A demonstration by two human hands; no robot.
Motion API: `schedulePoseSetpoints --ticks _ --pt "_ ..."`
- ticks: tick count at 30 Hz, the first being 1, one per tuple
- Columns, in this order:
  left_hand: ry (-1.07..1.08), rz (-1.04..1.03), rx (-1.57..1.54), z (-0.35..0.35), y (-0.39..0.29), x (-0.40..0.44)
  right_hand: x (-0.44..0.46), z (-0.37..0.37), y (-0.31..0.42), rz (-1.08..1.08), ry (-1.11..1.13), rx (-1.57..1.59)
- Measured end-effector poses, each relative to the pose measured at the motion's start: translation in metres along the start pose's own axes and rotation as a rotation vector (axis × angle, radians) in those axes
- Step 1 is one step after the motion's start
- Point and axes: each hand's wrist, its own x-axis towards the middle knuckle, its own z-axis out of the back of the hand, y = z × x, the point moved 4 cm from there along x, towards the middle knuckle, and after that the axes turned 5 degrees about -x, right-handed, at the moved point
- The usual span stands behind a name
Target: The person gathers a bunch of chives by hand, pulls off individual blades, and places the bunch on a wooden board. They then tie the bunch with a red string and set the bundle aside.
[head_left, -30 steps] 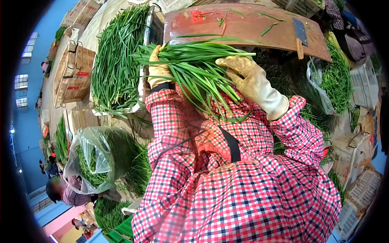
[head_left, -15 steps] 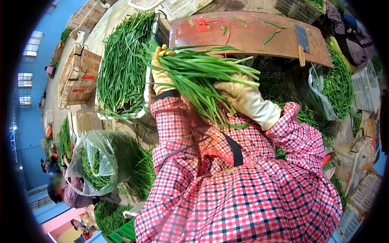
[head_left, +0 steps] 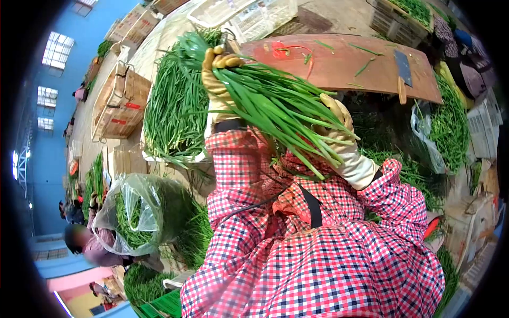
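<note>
A bunch of green stalks (head_left: 281, 100), held aslant.
Left, cut greens (head_left: 172, 106) fill a white crate (head_left: 200, 158); the left hand (head_left: 218, 79) clamps the bunch's leafy end; the right hand (head_left: 342, 130), partly hidden, lies under the stems, whether gripping I cannot tell; rightward, a knife (head_left: 403, 69) rests on a board (head_left: 339, 58).

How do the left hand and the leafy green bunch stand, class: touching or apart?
Touching. The head view shows the gloved left hand gripping the leafy green bunch, its fingers curled over it.
</note>
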Motion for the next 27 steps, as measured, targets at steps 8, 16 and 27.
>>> schedulePoseSetpoints --ticks 8,16,27 --pt "0.228 0.054 -0.031 -0.023 0.019 0.008 -0.028 0.037 -0.023 -0.002 0.098 -0.205" --pt "0.418 0.111 -0.047 -0.031 0.008 0.011 -0.131 0.006 -0.120 -0.185 1.403 -0.712" --pt "0.843 -0.106 -0.136 -0.075 0.018 -0.019 -0.010 0.043 -0.019 -0.184 0.437 0.603"
